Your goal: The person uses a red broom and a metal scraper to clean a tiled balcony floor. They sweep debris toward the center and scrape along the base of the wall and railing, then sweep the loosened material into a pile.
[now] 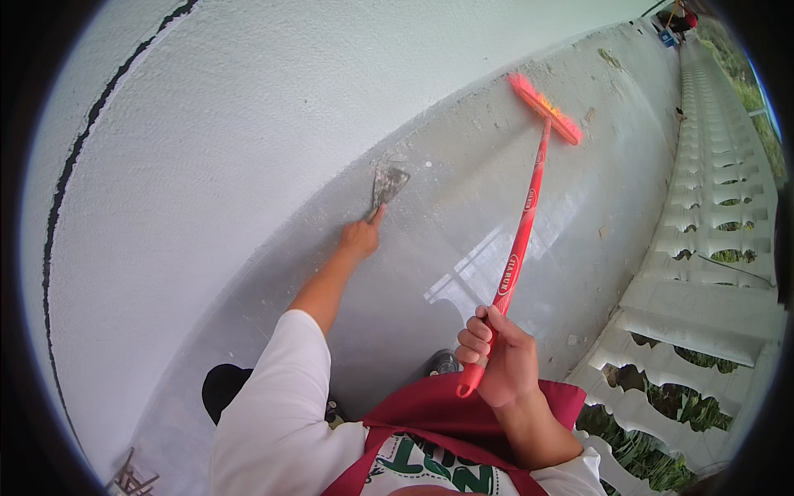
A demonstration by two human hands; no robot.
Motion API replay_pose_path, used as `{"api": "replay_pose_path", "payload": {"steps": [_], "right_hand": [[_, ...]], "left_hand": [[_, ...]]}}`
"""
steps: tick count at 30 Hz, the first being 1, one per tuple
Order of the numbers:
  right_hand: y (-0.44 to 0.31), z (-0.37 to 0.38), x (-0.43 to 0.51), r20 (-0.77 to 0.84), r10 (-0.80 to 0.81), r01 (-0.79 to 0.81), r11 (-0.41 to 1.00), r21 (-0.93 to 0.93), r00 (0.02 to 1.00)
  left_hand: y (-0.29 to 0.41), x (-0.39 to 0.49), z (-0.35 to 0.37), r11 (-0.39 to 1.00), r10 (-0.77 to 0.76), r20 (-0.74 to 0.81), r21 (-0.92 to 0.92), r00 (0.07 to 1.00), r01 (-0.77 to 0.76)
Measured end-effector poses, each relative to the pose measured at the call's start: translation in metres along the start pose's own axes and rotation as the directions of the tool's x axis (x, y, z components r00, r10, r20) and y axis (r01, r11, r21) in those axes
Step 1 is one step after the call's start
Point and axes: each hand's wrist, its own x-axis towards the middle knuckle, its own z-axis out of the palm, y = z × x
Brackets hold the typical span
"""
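My left hand (362, 238) grips a putty knife by its handle, the index finger stretched along it towards the blade. The knife's broad, smeared metal blade (389, 181) points away from me, low by the floor close to the foot of the white wall. In my right hand (505, 356) is the red handle (520, 248) of a broom, held near its looped end. The broom's head (546, 110), with pink and yellow bristles, is farther off over the dusty floor.
A rough white wall (248, 111) runs along the left. Grit and scraps lie on the smooth grey floor (397, 291). A white balustrade (676, 378) borders the right, with plants beyond. Another person (682, 22) is at the far end beside a blue container (667, 38).
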Motion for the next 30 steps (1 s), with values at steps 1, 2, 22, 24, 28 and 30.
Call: {"api": "replay_pose_path", "payload": {"steps": [1,2,22,24,28,30], "right_hand": [[-0.001,-0.001,0.002,-0.001,0.001,-0.001,1.000,-0.003,1.000],[-0.002,-0.004,0.001,0.031,0.000,0.000,1.000,0.004,1.000],[-0.001,-0.047,-0.020,-0.049,-0.017,0.020,0.997,0.074,0.999],[-0.001,-0.046,-0.025,-0.086,-0.035,0.039,0.998,0.046,0.996],[-0.002,-0.047,-0.038,-0.094,-0.130,0.120,0.988,-0.100,0.987],[0.000,-0.050,-0.039,-0.097,-0.163,0.148,0.979,-0.141,0.982]], "left_hand": [[0.001,-0.009,0.007,1.000,0.019,-0.045,0.003,0.999,-0.019],[-0.003,-0.021,0.014,1.000,0.015,-0.009,0.025,1.000,-0.014],[0.050,0.132,-0.099,0.994,0.108,-0.357,0.040,0.928,-0.100],[0.039,0.116,-0.095,0.994,0.104,-0.355,0.003,0.929,-0.110],[-0.014,0.051,-0.075,0.999,0.034,-0.305,0.039,0.952,-0.023],[-0.024,0.042,-0.074,0.997,0.046,-0.303,0.077,0.952,-0.024]]}}
